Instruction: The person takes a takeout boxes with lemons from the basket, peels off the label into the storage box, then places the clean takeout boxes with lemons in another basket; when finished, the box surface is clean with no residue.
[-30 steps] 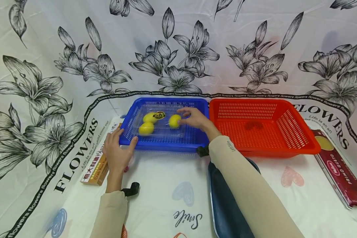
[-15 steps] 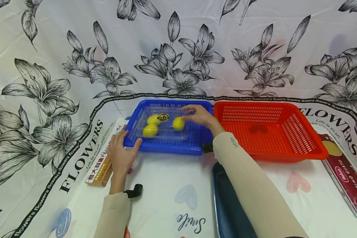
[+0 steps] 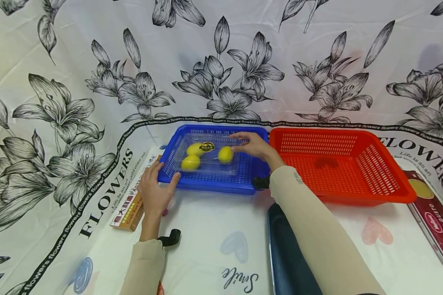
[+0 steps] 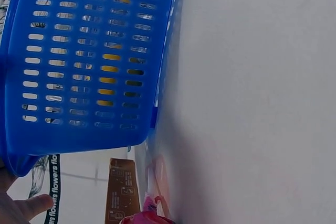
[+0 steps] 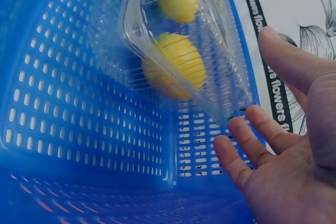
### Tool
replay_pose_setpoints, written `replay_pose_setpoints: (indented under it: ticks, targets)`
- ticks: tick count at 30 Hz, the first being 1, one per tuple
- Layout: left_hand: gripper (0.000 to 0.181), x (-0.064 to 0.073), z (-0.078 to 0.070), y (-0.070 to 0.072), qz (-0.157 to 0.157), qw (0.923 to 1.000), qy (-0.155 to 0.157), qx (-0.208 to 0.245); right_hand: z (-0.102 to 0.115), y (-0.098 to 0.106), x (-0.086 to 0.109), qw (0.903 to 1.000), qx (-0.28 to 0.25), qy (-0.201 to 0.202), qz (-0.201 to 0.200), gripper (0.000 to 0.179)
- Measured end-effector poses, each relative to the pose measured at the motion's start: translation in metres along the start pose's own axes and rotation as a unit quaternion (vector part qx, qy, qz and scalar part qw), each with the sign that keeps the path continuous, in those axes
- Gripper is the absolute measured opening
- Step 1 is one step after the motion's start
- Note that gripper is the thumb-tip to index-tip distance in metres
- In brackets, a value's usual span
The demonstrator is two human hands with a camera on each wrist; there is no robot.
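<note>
A clear plastic box [image 3: 221, 169] with a dark label lies in the blue basket [image 3: 206, 186]. Yellow lemons show through it: one lemon [image 3: 226, 155] at the right end, two at the left. My right hand [image 3: 256, 145] is over the box's right end, its fingers extended. In the right wrist view, the fingertips [image 5: 236, 123] are right at the box's corner, and the palm holds nothing. At the basket's front left corner is my left hand [image 3: 156, 190], thumb spread away from the fingers; in the left wrist view it is mostly out of frame, by the basket's rim.
A red basket [image 3: 339, 176] stands right of the blue one. A dark tray [image 3: 289, 254] lies partly under my right forearm. At the left is a box of pasta [image 3: 131, 209], with something pink [image 4: 147, 217] beside it. A dark red pack [image 3: 433, 221] lies far right.
The whole scene has slid right and a little down in the head view. Both hands keep about the same places by the blue basket and the clear box.
</note>
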State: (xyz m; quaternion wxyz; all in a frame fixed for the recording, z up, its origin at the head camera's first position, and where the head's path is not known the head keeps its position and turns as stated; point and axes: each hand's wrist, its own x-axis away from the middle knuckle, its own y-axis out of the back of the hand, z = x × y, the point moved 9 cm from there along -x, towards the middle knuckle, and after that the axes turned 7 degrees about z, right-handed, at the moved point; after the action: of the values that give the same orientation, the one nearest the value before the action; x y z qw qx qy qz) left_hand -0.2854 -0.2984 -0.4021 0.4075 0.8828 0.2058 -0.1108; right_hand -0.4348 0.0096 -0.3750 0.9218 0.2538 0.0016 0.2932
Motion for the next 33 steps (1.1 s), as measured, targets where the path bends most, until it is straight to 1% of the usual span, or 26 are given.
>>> replay_pose_setpoints:
  ticks: [4,10,13,17,19,25,33]
  targets:
    - [0.072,0.0,0.001,-0.001,0.003,1.0,-0.001,-0.001,-0.005,-0.001,-0.002,1.0,0.006,-0.007,0.004,0.051]
    - [0.072,0.001,0.002,-0.003,0.014,0.9999,0.008,0.003,-0.014,-0.004,-0.004,0.9991,0.012,-0.033,0.025,0.064]
    - [0.072,0.001,0.003,-0.003,0.015,0.9998,0.01,0.003,-0.015,-0.01,-0.005,0.9977,-0.016,-0.041,0.051,0.072]
    - [0.073,0.0,0.002,-0.001,0.015,0.9999,0.007,0.003,-0.018,-0.019,-0.007,0.9921,-0.068,-0.055,0.091,0.08]
    - [0.073,0.0,0.002,-0.001,0.015,0.9999,0.007,0.002,-0.018,-0.021,-0.007,0.99,-0.082,-0.058,0.099,0.082]
    - [0.073,0.0,0.001,0.0,0.015,0.9998,0.009,0.003,-0.018,-0.022,-0.007,0.9909,-0.079,-0.049,0.097,0.081]
    - [0.074,0.0,0.0,0.0,0.018,0.9997,0.011,0.007,-0.015,-0.023,-0.006,0.9947,-0.045,-0.027,0.088,0.083]
